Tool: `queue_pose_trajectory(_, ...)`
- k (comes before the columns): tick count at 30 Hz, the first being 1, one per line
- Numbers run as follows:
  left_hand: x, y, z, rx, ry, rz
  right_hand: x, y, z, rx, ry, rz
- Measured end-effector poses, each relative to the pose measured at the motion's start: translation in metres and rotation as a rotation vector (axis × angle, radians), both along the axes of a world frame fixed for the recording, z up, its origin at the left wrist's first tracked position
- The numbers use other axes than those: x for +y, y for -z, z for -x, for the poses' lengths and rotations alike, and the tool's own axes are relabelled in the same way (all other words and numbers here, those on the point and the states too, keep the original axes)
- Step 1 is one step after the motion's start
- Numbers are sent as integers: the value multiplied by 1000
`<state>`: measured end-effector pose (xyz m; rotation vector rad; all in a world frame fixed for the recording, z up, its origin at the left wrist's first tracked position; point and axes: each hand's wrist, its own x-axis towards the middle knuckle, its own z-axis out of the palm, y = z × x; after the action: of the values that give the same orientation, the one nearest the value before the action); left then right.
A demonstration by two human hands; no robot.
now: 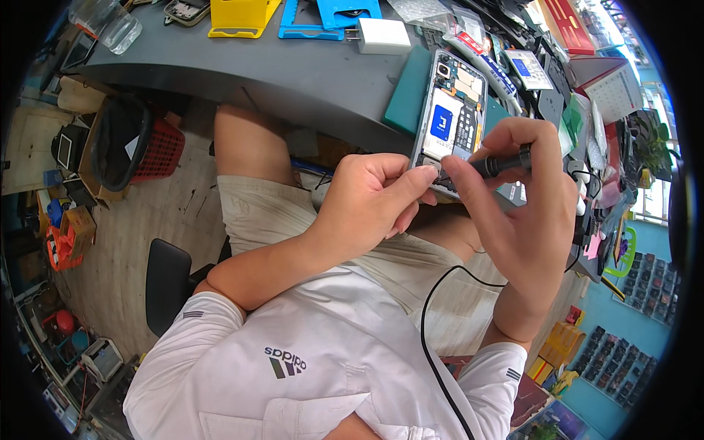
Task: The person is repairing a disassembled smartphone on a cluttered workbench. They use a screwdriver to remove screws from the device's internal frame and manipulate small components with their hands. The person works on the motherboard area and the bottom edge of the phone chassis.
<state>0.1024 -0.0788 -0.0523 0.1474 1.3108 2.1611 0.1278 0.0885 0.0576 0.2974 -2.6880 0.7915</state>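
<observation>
An opened smartphone (442, 123) leans at the desk's front edge, its battery, blue label and circuit boards bare. With thumb and fingers, my left hand (374, 192) grips the phone's lower left corner. My right hand (524, 198) is closed around a black cylindrical tool (506, 163), its narrow end directed at the phone's lower end. The tool's kind is unclear, and my thumb partly hides its tip. Under the phone's upper part lies a green mat (408, 89).
On the grey desk (198, 55) are a yellow stand (242, 16), blue stands (312, 29) and a white charger (383, 37). Tubes, papers and parts crowd the right side. A red basket (158, 150) with a black liner stands on the floor. A black cable (425, 323) crosses my lap.
</observation>
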Motion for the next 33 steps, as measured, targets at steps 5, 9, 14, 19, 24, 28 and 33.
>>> queue_pose_trajectory(5,0,2,1,4,11,-4,-7,-4,-7,-99,127,68)
queue_pose_trajectory(9,0,1,2,11,-10,58,3,-3,-12,-36,75,40)
queue_pose_trajectory(14,1,2,5,39,-19,71,31,1,-9,129,247,383)
queue_pose_trajectory(19,3,3,5,73,-17,75,133,15,24,256,594,531)
queue_pose_trajectory(24,2,3,3,41,-22,72,182,34,51,306,689,398)
queue_pose_trajectory(28,0,5,3,55,-24,87,191,44,58,296,721,350)
queue_pose_trajectory(33,-5,11,5,66,-31,56,190,43,56,317,743,320)
